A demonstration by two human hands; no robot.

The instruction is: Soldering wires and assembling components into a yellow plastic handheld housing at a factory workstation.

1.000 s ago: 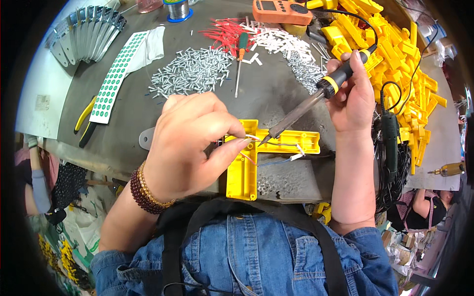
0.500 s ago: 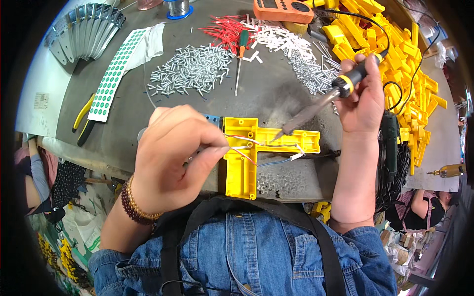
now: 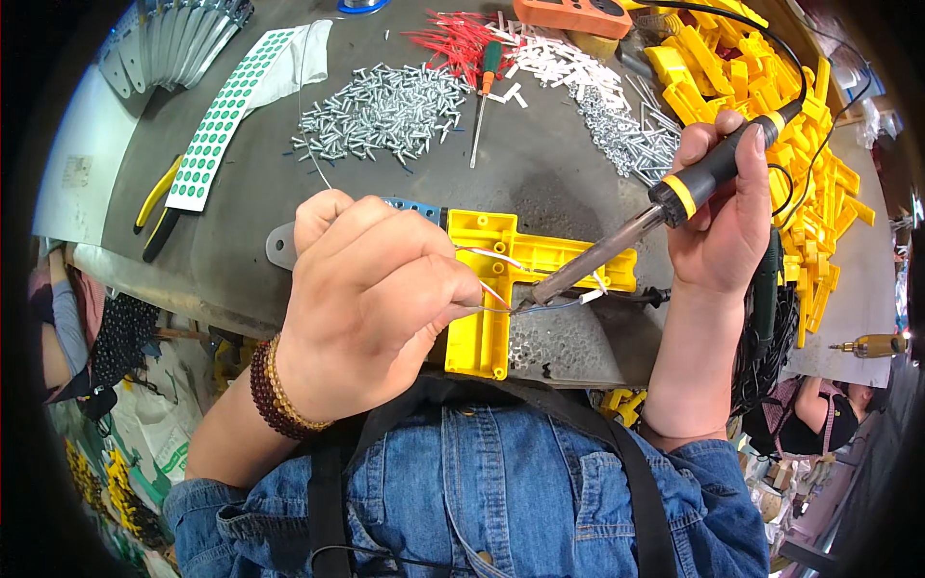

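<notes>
My right hand [image 3: 718, 217] is wrapped round the black and yellow handle of a soldering iron [image 3: 617, 246]. The iron slants down to the left, its tip close to a joint between thin wires; whether they touch is too small to tell. My left hand [image 3: 371, 279] is closed in a pinch on thin solder wire [image 3: 306, 58], whose end comes out by the same joint. Beneath lies a yellow plastic housing half [image 3: 477, 337], with red and white wires [image 3: 491, 254] in it. A blue wire [image 3: 551, 307] with a white sleeve [image 3: 590, 297] runs right from the joint.
Loose screws [image 3: 381, 111], a screwdriver [image 3: 482, 101], red wires [image 3: 453, 43] and white sleeves [image 3: 554, 48] lie beyond. Yellow parts [image 3: 771, 125] are heaped at the right. Pliers [image 3: 159, 207] and a sticker sheet [image 3: 226, 116] lie left. The iron's cord [image 3: 742, 14] arches at upper right.
The iron's tip has moved down and slightly left, from over the housing to the wire joint. My left hand has shifted right and down, bringing the solder wire to it.
</notes>
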